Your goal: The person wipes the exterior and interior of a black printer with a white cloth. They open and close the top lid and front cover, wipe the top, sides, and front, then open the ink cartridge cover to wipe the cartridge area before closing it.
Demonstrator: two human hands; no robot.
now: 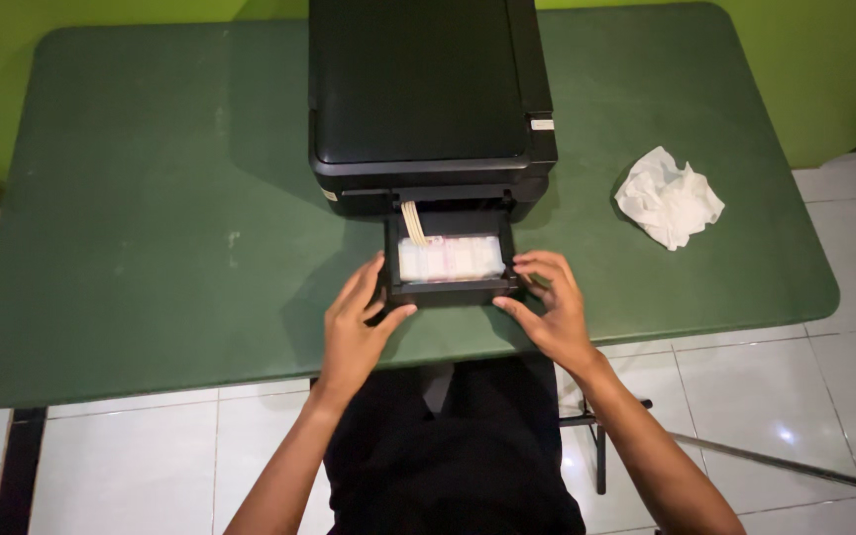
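Against the front of the black boxy printer (428,99) on the green table (151,228), a shallow black plastic tray (451,289) holding pale paper juts out. At the tray's left corner the left hand (354,332) has its fingers closed on the edge; at the right corner the right hand (552,307) grips likewise. Even pressure from both sides should keep the tray square. Farther right of the printer lies a crumpled white tissue (668,196).

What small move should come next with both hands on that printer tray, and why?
Probably a straight, even pull toward the body. The left hand and right hand grip opposite front corners of the tray, which is partly out of the printer; the paper lies inside.
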